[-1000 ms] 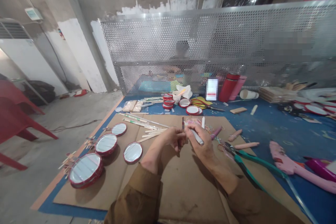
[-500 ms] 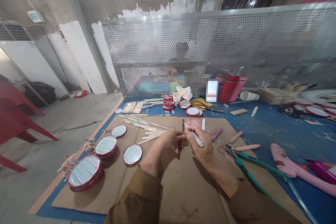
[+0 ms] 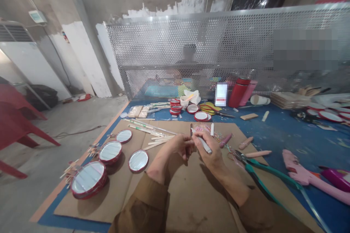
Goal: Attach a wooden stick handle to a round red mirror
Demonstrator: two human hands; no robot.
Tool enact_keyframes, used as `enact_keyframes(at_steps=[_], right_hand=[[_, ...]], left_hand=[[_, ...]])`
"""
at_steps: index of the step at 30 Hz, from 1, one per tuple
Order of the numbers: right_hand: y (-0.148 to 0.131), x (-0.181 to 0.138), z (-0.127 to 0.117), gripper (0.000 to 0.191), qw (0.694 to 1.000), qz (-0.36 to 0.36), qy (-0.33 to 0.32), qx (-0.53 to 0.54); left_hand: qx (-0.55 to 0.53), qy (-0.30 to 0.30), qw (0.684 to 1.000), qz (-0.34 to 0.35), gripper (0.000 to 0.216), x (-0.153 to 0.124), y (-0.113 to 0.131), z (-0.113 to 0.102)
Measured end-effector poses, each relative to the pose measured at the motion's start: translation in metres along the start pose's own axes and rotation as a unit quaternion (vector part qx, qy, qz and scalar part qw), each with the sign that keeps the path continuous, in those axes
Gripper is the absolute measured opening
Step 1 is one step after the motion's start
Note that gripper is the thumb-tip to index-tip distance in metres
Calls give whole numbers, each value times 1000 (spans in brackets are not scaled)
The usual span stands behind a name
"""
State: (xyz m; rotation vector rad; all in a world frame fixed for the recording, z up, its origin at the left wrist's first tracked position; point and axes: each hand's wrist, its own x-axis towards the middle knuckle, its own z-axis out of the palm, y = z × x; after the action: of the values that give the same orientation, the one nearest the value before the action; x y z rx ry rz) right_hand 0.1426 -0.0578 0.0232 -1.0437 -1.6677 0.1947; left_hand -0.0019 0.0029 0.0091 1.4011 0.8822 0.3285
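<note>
My left hand point(image 3: 182, 147) is closed, its fingertips pinching a small dark brown stick point(image 3: 191, 128) that points up and away from me. In my closed right hand point(image 3: 212, 151) is a white marker pen point(image 3: 205, 145), slanted so that its tip is by the brown stick. Whether the tip touches the stick I cannot tell. Just beyond the hands lie a tangle of pink rubber bands point(image 3: 202, 127) and a white stick point(image 3: 212, 128). Pale flat wooden sticks point(image 3: 160, 139) are left of my left hand, and the cardboard sheet point(image 3: 188, 196) is under both hands.
Red-rimmed round drums point(image 3: 89, 177) and a single disc point(image 3: 138, 161) stand on the left. Green-handled pliers point(image 3: 262, 180) and a pink glue gun point(image 3: 303, 173) lie right. Farther back are a phone point(image 3: 221, 94), a red bottle point(image 3: 239, 93) and a perforated metal screen point(image 3: 164, 51).
Both hands stay in nearly the same place. The white marker pen has shifted very slightly at the brown stick; nothing was let go.
</note>
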Motion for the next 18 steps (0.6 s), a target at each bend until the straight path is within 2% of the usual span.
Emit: enact_keyframes(at_steps=[18], right_hand=[[4,-2,1,11,1000,-6,18,-10]], left_hand=[[0,-3,1000,9,31,1,-2,-1]])
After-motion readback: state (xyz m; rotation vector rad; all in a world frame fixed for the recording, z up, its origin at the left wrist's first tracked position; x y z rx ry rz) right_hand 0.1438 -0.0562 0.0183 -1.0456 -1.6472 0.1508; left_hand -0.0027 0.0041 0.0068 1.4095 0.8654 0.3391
